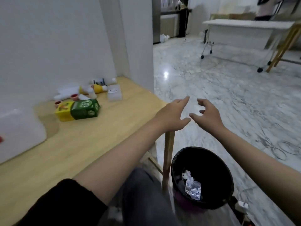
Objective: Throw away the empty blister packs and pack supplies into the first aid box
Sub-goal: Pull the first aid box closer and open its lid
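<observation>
2 blister packs (pixel 193 188) — in bin (pixel 224 167).

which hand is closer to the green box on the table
Left. The left hand hovers just past the table's edge, right of the green box. The right hand is farther right, out over the floor.

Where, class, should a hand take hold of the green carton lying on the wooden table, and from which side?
Grip the green carton across its long side faces, coming from above. It lies flat with its top face exposed, but the yellow carton presses against its left end, so an end-on pinch looks blocked there.
</observation>
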{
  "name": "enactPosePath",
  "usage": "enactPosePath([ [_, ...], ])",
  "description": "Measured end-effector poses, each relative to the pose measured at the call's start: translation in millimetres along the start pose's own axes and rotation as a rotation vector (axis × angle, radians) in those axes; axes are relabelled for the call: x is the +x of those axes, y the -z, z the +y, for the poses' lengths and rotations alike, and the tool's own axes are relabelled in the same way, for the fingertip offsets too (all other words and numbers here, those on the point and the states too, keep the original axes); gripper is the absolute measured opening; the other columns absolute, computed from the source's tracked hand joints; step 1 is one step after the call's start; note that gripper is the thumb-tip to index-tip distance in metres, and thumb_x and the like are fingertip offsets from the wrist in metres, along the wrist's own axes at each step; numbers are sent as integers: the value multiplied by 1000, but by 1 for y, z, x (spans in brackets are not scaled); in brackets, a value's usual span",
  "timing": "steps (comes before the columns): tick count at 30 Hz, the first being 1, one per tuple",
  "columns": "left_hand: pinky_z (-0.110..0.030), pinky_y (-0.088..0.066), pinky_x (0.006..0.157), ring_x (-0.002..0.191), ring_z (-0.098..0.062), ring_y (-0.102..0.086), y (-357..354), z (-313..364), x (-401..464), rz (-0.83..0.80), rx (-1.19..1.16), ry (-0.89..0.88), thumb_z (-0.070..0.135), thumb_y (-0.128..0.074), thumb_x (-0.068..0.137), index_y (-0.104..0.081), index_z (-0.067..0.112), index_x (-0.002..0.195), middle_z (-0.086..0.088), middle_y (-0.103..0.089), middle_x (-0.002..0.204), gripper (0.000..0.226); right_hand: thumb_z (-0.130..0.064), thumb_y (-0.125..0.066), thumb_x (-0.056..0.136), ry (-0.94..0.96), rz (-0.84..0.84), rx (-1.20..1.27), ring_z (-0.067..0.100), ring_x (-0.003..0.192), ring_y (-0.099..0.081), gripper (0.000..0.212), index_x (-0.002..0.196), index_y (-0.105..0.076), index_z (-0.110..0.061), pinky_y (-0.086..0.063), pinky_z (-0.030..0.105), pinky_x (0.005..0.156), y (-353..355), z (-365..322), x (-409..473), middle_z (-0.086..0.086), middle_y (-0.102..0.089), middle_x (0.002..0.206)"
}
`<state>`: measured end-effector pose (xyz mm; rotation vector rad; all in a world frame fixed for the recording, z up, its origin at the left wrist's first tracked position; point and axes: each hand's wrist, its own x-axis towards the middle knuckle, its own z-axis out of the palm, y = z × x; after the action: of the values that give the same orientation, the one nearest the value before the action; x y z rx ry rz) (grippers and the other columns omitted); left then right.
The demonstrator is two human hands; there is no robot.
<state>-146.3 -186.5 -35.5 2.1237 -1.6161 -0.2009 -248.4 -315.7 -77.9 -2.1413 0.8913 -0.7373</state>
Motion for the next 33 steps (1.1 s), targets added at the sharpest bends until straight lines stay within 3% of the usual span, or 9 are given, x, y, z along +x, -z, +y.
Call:
enactPosePath([
  [6,-35,-34,108,140,-21,-32,77,-34,-48,192,60,158,40,-57,89,-14,23,152,-3,-28,156,79,-22,-73,79,212,-38,71,24,112,-57,58,131,-49,-14,-44,27,84,-36,-91,8,6,-55,133],
  [15,-32,-31,107,138,-19,-33,150,-102,-149,419,62,430,38,-60,87,-24,21,150,-4,-34,151,74,-19,-74,77,438,-286,213,13,100,-54,50,123,-56,-13,-42,25,81,-144,-199,-15,2,-59,125],
  [24,-25,-26,105,133,-19,-37,190,-149,-275,696,241,617,31,-62,86,-43,17,140,-1,-45,141,58,-15,-73,76,750,-486,295,18,103,-60,44,118,-62,-19,-48,35,93,-218,-274,-51,0,-62,114],
  [26,-28,-26,107,131,-20,-37,195,-155,-303,754,282,672,31,-62,85,-47,16,137,-1,-47,139,56,-16,-74,75,878,-505,322,21,102,-60,43,117,-64,-20,-47,34,94,-229,-287,-60,-1,-61,112],
  [29,-41,-24,110,131,-25,-38,195,-167,-338,799,350,760,47,-54,76,-49,17,136,-4,-48,140,67,-23,-71,79,993,-532,259,22,118,-52,44,121,-62,-25,-40,34,102,-245,-302,-71,2,-58,128],
  [33,-54,-13,116,143,-24,-23,186,-189,-362,718,379,795,45,-59,76,-46,28,138,1,-37,150,65,-27,-68,83,1025,-553,158,21,131,-41,47,128,-57,-30,-25,26,104,-262,-308,-78,1,-49,143],
])
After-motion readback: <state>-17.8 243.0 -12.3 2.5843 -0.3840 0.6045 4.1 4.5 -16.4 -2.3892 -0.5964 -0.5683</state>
